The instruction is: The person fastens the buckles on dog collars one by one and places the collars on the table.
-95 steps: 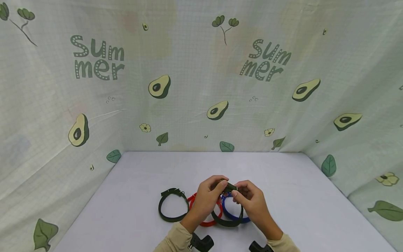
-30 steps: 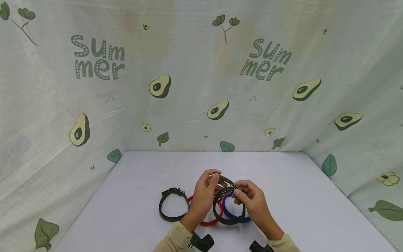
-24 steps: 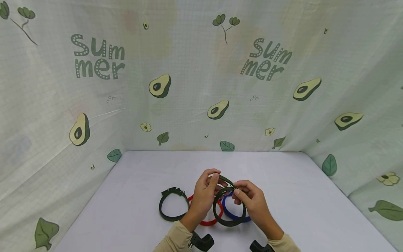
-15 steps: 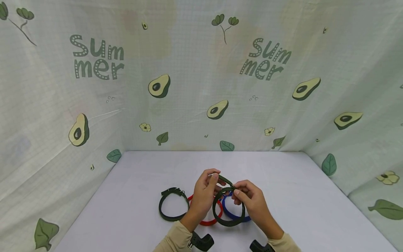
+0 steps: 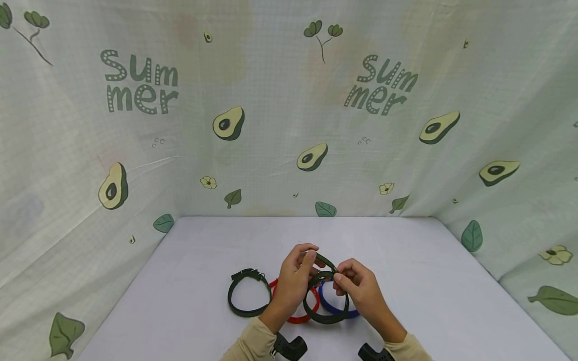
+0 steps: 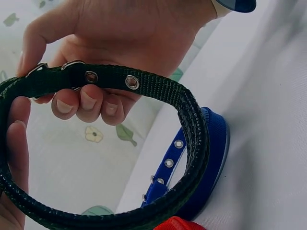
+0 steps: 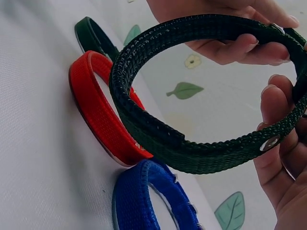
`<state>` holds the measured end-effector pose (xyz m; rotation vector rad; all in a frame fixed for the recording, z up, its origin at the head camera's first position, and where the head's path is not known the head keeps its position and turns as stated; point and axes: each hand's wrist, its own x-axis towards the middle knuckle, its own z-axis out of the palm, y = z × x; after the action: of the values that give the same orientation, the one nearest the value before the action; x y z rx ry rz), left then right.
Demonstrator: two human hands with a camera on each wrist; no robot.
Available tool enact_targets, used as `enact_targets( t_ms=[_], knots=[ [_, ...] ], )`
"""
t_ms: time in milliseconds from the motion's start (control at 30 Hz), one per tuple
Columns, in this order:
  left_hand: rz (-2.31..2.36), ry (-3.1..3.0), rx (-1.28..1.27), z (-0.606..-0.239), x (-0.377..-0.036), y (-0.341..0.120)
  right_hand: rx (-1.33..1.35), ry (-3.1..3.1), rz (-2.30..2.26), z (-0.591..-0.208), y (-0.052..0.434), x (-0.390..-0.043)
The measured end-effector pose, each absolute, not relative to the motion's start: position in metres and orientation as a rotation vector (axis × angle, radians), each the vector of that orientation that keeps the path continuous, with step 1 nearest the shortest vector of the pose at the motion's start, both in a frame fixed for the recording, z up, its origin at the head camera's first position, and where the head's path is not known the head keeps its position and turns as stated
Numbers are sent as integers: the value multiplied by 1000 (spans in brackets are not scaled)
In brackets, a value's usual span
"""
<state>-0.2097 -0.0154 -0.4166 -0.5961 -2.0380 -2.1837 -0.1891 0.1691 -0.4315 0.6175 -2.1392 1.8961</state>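
Note:
Both hands hold a dark green webbing dog collar (image 5: 327, 319) above the table, its loop hanging toward the table. My left hand (image 5: 294, 278) grips a strap section (image 5: 326, 260) that rises in an arc between the hands. My right hand (image 5: 357, 282) pinches the collar at the top of the loop, thumb against the fingers. In the left wrist view metal eyelets (image 6: 132, 82) line the band, and a metal ring (image 6: 72, 64) sits by the right hand's fingers. The right wrist view shows the left hand (image 7: 225, 48) at the far side of the loop.
A second dark green collar (image 5: 246, 314) lies at the left on the white table (image 5: 203, 250). A red collar (image 5: 298, 320) and a blue collar (image 5: 353, 314) lie beneath the hands, partly hidden. A printed cloth (image 5: 271, 75) stands behind and at both sides.
Since the earliest frame, my left hand has moved up and the strap section between the hands now shows as an arc. In the last half second, the loop and right fingertips shifted slightly left.

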Motion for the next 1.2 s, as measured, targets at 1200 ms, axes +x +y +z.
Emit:
enact_targets(
  t_ms=[1200],
  knots=[
    [-2074,-2126,-820,-424,-206,-7,413,-2006,1805,-435,165,-191]
  ],
)
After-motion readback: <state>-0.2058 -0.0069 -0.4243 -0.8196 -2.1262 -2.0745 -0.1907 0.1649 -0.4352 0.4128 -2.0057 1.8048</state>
